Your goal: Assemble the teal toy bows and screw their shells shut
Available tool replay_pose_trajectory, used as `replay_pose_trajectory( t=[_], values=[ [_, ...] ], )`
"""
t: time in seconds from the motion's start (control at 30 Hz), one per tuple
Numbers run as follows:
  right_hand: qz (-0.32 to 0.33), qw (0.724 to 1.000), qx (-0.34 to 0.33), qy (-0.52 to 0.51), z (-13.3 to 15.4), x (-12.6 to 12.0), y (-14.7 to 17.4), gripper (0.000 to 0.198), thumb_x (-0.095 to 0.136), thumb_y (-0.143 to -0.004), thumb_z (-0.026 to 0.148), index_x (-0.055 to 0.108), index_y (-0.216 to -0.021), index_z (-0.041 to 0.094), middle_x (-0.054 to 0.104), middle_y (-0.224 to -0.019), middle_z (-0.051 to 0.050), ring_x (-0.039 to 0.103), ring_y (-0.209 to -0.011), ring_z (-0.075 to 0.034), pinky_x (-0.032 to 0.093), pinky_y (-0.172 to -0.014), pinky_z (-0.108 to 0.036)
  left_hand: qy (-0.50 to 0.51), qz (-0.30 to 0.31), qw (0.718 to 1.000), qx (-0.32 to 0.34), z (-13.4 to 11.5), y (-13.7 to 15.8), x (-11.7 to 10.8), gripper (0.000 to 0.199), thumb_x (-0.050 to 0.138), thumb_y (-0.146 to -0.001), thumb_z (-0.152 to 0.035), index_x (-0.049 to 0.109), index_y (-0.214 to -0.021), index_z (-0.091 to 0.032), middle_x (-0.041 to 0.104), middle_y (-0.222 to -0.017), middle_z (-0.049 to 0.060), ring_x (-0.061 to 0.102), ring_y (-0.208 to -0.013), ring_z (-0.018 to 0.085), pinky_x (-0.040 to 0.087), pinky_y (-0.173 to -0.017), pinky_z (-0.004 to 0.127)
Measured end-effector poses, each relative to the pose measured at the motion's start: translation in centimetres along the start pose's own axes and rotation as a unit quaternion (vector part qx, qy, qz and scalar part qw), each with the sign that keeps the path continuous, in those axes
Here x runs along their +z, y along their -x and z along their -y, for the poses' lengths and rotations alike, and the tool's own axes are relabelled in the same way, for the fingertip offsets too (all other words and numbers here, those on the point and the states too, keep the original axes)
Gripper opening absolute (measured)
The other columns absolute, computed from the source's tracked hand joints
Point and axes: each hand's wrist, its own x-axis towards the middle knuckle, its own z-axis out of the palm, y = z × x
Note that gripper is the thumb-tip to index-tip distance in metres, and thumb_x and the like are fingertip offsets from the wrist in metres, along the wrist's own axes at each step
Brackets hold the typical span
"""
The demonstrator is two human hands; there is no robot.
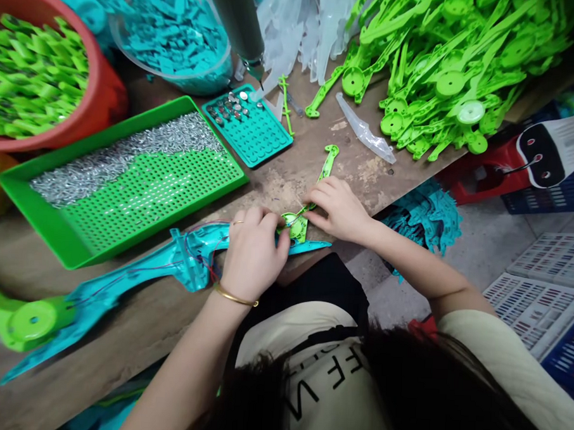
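Observation:
A bright green plastic part (296, 229) with a round end and a long thin arm lies near the table's front edge, its hollow side up. My left hand (257, 248) is closed at its round end, thumb and fingertips pinched on the rim. From the other side, my right hand (337, 208) grips its arm with bent fingers. A dark thin wire seems to run along the arm, partly hidden by my fingers. Under and beside my left hand stretches a long blue plastic shell (137, 268) with red and dark wires. A green piece (35, 321) is joined near its far left end.
A green perforated tray (216, 202) of small screws stands left, beside a teal tray (271, 138) with metal discs. A screwdriver (243, 23) hangs above. Behind are a red tub (109, 96), a clear tub (217, 72) and a green parts pile (445, 76). One translucent piece (364, 131) lies right.

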Motion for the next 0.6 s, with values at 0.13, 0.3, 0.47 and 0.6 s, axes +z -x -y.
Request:
replay_pose_trajectory(
  t=[0.13, 0.3, 0.47, 0.6],
  values=[
    [0.035, 0.999, 0.035, 0.006, 0.8, -0.5, -0.4, 0.021, 0.062, -0.089, 0.033, 0.068, -0.103, 0.019, 0.065, -0.108, -0.008, 0.049, -0.108, -0.026, 0.037, -0.089, -0.039, 0.003, 0.050, 0.999, -0.002, 0.3, -0.6, -0.4, 0.014, 0.051, -0.087, -0.026, 0.063, -0.084, -0.019, 0.060, -0.093, 0.009, 0.053, -0.089, 0.027, 0.043, -0.080, 0.041],
    [0.048, 0.997, 0.053, -0.007, 1.0, -0.6, -0.6, 0.019, 0.062, -0.090, 0.033, 0.069, -0.101, 0.020, 0.064, -0.110, -0.008, 0.047, -0.110, -0.026, 0.037, -0.090, -0.040, 0.057, 0.035, 0.998, -0.004, 0.6, -0.4, -0.4, 0.017, 0.050, -0.090, -0.027, 0.063, -0.083, -0.019, 0.061, -0.095, 0.008, 0.054, -0.093, 0.027, 0.043, -0.083, 0.043],
    [0.051, 0.997, 0.056, -0.025, 0.9, -0.6, -0.6, 0.019, 0.062, -0.090, 0.034, 0.070, -0.102, 0.021, 0.064, -0.109, -0.007, 0.047, -0.109, -0.025, 0.037, -0.091, -0.040, 0.152, 0.010, 0.988, -0.021, 1.1, 0.1, -0.1, 0.016, 0.049, -0.092, -0.026, 0.062, -0.087, -0.019, 0.061, -0.095, 0.008, 0.055, -0.095, 0.024, 0.044, -0.087, 0.040],
    [0.048, 0.997, 0.054, -0.030, 0.7, -0.6, -0.5, 0.020, 0.062, -0.090, 0.035, 0.071, -0.102, 0.021, 0.065, -0.111, -0.007, 0.047, -0.110, -0.025, 0.037, -0.092, -0.040, 0.172, -0.009, 0.985, -0.026, 1.0, 0.3, 0.1, 0.015, 0.049, -0.093, -0.026, 0.062, -0.088, -0.019, 0.062, -0.096, 0.007, 0.056, -0.095, 0.023, 0.044, -0.086, 0.039]
  ],
)
